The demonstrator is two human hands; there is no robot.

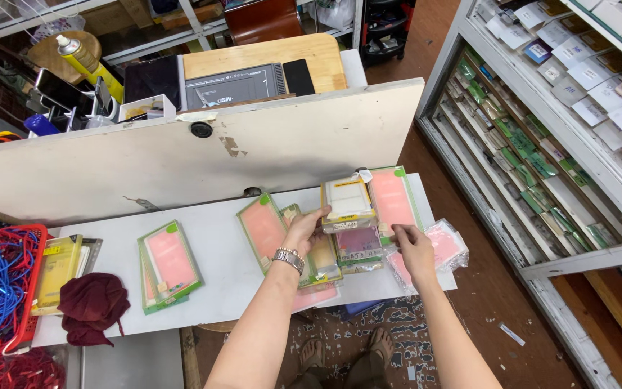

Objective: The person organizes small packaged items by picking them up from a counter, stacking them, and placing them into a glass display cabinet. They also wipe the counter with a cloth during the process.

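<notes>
Right hand (413,248) pinching pink pack (437,248), lower centre-right; left hand (304,232) gripping white box (348,204) atop stacked packs (358,245), frame centre. Seemingly mid-sorting; next likely needing pack lifted clear. Beyond, white board (181,155), shelves (541,137) right.

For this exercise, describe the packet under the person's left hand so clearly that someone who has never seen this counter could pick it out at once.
Start at the long white counter. Near its right end lies an overlapping pile of flat packets; the left hand rests its fingertips on the packet with the white front at the top of that pile. Its neighbours, such as the green-edged packet beside it, show pink fronts.
</notes>
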